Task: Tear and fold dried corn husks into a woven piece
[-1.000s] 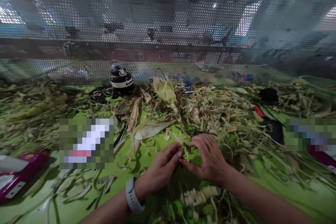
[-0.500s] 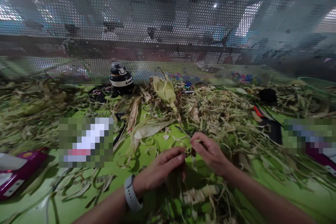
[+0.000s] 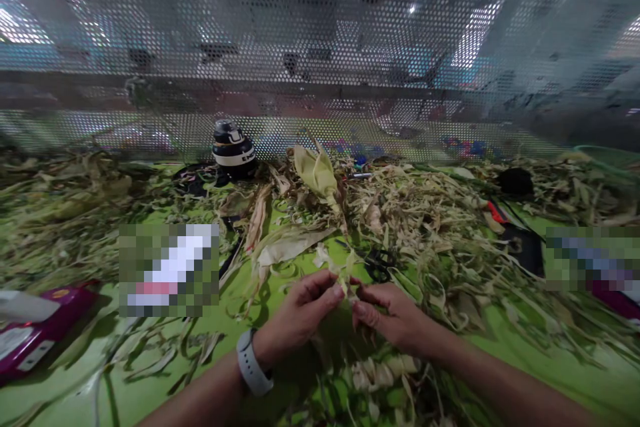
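Both my hands meet over the green table (image 3: 270, 387). My left hand (image 3: 313, 307), with a pale watch on its wrist, pinches a small pale-green strip of dried husk (image 3: 345, 275). From the other side, the fingers of my right hand (image 3: 387, 313) close on the lower part of the same husk strip. Just beyond the right hand lie black scissors (image 3: 379, 264). Below the hands rests a bundle wrapped in pale husk (image 3: 383, 373), among loose strips. A large, partly opened corn husk (image 3: 317, 173) stands out farther back.
Heaps of dried husk strips (image 3: 430, 227) spread to the right and left. A black bottle with a white band (image 3: 234, 152) stands at the back before a perforated metal screen (image 3: 320, 47). A magenta device (image 3: 50, 327) sits at left. Two patches are pixelated.
My right hand has moved down and left to join the left hand at the husk strip. The scissors, mostly covered by it before, now lie uncovered. The husk strip has come up into view.
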`<state>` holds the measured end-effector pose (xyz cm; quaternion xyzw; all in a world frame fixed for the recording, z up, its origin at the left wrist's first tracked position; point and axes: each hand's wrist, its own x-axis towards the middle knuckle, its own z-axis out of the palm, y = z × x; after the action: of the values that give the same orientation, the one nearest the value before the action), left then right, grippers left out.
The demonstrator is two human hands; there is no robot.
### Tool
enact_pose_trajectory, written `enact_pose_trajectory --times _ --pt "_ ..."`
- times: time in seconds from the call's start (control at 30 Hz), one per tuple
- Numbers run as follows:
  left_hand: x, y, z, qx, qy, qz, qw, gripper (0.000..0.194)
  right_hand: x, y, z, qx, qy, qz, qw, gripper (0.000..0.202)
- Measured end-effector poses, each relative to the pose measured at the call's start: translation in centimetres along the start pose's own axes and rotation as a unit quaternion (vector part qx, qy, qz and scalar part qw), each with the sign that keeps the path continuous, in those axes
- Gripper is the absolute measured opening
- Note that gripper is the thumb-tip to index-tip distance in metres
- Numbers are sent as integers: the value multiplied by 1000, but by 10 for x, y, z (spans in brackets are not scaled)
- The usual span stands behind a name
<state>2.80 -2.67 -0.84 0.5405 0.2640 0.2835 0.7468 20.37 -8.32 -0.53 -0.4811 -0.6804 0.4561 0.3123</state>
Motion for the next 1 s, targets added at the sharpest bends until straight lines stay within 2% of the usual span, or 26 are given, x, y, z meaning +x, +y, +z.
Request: enact_pose_trajectory --times 0.1,0.3,0.33,0.4,0.47,0.53,0.6,0.63,0.7,0.77,0.87,0.93,1.0 --pt "0 1 -4 10 27 16 999 35 -1 -2 -5 67 -20 38 997 49" --pt "2 2 -12 40 11 17 999 36 0 -1 -17 63 -64 69 994 45" --pt "2 4 -12 57 4 15 998 36 0 0 -18 43 -49 52 997 43" --pt "2 7 -10 103 -2 19 995 36 0 0 -17 -37 20 -17 999 34" --pt "2 8 -6 158 4 33 987 36 0 -2 -16 -162 116 -109 974 26" --pt "1 6 -2 206 5 47 977 37 1 -4 -12 -289 186 -180 922 28" --pt "0 4 1 243 0 54 969 37 2 -5 -7 -372 217 -215 876 31" --pt "0 2 3 261 -2 54 964 36 2 -5 -4 -388 221 -222 867 29" --pt "-1 1 4 292 -13 54 955 34 4 -4 0 -371 221 -215 876 24" --pt "-2 1 4 318 -26 66 945 32 5 -2 2 -289 220 -173 915 27" --pt "-2 4 2 334 -31 96 937 29 5 1 2 -109 200 -77 971 31" --pt "-1 5 1 350 -33 107 930 26 5 3 0 -24 181 -35 983 33" --pt "1 5 -1 378 -33 108 919 24 6 3 -1 9 171 -17 985 34"
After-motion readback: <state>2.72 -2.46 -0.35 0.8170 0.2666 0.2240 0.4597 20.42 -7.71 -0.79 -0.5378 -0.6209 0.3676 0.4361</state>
